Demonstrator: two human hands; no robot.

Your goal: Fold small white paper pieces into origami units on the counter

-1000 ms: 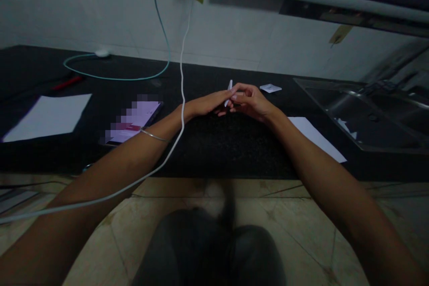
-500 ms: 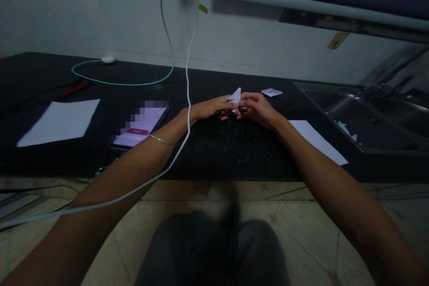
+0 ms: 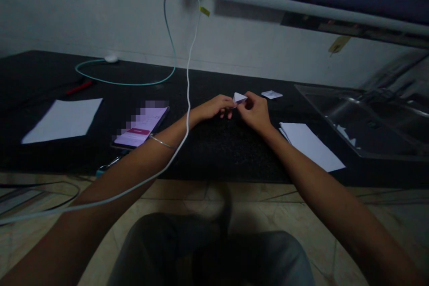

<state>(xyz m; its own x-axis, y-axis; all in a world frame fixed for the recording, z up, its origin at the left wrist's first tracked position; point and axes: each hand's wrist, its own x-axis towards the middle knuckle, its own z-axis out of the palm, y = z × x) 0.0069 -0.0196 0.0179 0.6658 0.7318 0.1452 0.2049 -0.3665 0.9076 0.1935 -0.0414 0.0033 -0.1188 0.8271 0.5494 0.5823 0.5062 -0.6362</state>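
A small folded piece of white paper [image 3: 239, 97] is pinched between both hands above the dark counter. My left hand [image 3: 219, 106] grips its left side, thumb on top and the other fingers curled below. On the right, my right hand [image 3: 255, 109] holds the paper's edge between thumb and index finger. Just behind that hand, a second folded white paper [image 3: 271, 94] lies on the counter. Flat white sheets [image 3: 311, 145] rest beside my right forearm.
A phone [image 3: 142, 127] with its screen lit lies near my left forearm, beside a white sheet [image 3: 65, 120]. A white cable [image 3: 188, 80] hangs across my left arm. Farther back are a red object [image 3: 79, 88] and a teal cable [image 3: 120, 84]. A metal sink [image 3: 335, 98] is at right.
The folded paper has tipped from pointing upward to lying lower, pointing right. My right hand has turned, its thumb and index finger now on the paper's right side.
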